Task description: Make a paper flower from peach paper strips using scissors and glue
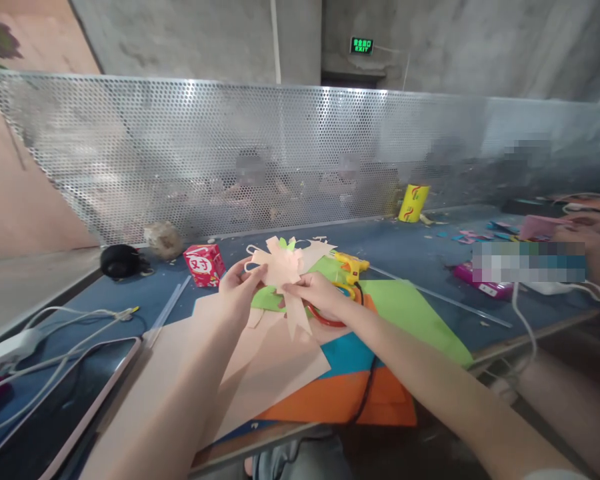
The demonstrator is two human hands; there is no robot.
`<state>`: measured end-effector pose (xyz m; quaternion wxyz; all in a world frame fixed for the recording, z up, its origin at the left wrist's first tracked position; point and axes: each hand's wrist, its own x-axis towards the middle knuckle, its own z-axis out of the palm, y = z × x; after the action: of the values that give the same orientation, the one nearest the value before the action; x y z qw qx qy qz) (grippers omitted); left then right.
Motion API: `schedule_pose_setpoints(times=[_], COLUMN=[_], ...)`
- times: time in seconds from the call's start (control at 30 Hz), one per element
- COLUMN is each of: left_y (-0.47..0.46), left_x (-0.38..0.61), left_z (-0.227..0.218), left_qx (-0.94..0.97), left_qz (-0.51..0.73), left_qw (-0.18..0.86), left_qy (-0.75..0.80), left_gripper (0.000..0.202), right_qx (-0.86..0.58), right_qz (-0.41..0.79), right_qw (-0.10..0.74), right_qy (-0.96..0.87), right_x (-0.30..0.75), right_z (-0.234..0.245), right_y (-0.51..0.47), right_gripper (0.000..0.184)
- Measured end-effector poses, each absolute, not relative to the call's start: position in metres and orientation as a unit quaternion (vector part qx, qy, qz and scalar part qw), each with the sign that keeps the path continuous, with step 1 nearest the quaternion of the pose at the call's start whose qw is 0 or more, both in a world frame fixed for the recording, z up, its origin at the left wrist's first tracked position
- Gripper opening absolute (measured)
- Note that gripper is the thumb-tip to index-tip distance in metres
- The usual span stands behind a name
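Both my hands hold up a pale pink paper cutout (283, 270) shaped like a flower with long petals, above the blue table (410, 247). My left hand (237, 287) pinches its left edge with thumb and fingers closed. My right hand (317, 293) grips its lower right part, fingers curled. A small green paper piece (286, 244) shows behind the cutout's top. Under my hands lie sheets of pink (260, 373), green (410, 310), teal (350, 353) and orange paper (340, 400).
A yellow glue gun (353, 265) with black cord and red-handled scissors (325, 320) lie beside my right hand. A red box (204, 263), tablet (60, 407), white cables, clear glue sticks (167, 310) and yellow cup (413, 202) stand around. A perforated metal screen (180, 147) backs the table; other persons work nearby.
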<state>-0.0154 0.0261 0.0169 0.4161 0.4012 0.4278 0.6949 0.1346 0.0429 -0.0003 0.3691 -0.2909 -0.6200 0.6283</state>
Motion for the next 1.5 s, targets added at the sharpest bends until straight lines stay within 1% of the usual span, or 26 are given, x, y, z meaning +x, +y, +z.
schedule_pose_setpoints(times=[0.27,0.43,0.63,0.7,0.83,0.9,0.97,1.03,1.2,1.33,1.5], left_y=[0.022,0.021,0.021,0.018,0.012,0.011,0.011,0.011,0.004,0.003,0.003], left_x=[-0.019,-0.015,-0.016,-0.022,-0.042,-0.048,-0.047,-0.04,-0.026,-0.032,-0.03], left_z=[0.016,0.014,0.015,0.018,0.02,0.019,0.017,0.016,0.015,0.014,0.015], left_qx=[0.424,0.444,0.463,0.478,0.533,0.544,0.549,0.56,0.597,0.599,0.601], left_qz=[0.681,0.656,0.634,0.624,0.594,0.579,0.572,0.57,0.523,0.53,0.526], left_qw=[0.402,0.42,0.416,0.392,0.259,0.227,0.233,0.254,0.361,0.352,0.398], left_qy=[0.441,0.442,0.459,0.478,0.544,0.563,0.562,0.545,0.489,0.485,0.451], left_gripper=[0.046,0.044,0.04,0.039,0.034,0.029,0.026,0.028,0.034,0.037,0.038], right_qx=[-0.216,-0.26,-0.267,-0.264,-0.288,-0.281,-0.27,-0.275,-0.277,-0.301,-0.298], right_qz=[0.646,0.606,0.644,0.651,0.638,0.643,0.649,0.647,0.6,0.574,0.595], right_qw=[0.373,0.414,0.42,0.422,0.429,0.426,0.422,0.41,0.385,0.369,0.352], right_qy=[-0.63,-0.628,-0.581,-0.573,-0.571,-0.571,-0.573,-0.582,-0.644,-0.666,-0.658], right_x=[0.138,0.136,0.135,0.135,0.136,0.135,0.135,0.135,0.136,0.135,0.136], right_z=[0.006,0.001,0.001,0.001,-0.002,-0.003,-0.002,0.0,0.005,0.007,0.005], right_y=[0.042,0.045,0.044,0.044,0.047,0.047,0.046,0.044,0.039,0.038,0.041], right_gripper=[0.027,0.025,0.022,0.019,0.016,0.017,0.018,0.02,0.024,0.023,0.022])
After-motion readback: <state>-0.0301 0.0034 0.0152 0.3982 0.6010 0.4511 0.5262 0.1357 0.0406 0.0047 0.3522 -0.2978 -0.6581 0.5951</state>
